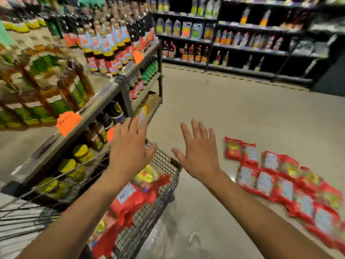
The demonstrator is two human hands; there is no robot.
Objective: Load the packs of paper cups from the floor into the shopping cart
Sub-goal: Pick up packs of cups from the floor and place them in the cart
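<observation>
Store aisle, head view, with motion blur throughout. A pale concrete floor [233, 113] is shown, marked by a dashed yellow-and-black line [233, 77] along the foot of the dark back shelving [248, 50], which is stocked with bottles and jugs. At the left, a grey shelf unit [104, 102] carries rows of bottles [104, 43], and orange price tags [68, 122] are fixed to its edges. The wire shopping cart [149, 212] stands just beside this unit, and red packs of paper cups [134, 200] lie inside it. The remaining packs [280, 186] are laid in rows on the floor, right of the cart and apart from it. The left grip [128, 146] is held above the cart's front rim, and the right grip [199, 156] above the floor between the cart and the rows. Both are spread wide with straight fingers, and nothing is held.
</observation>
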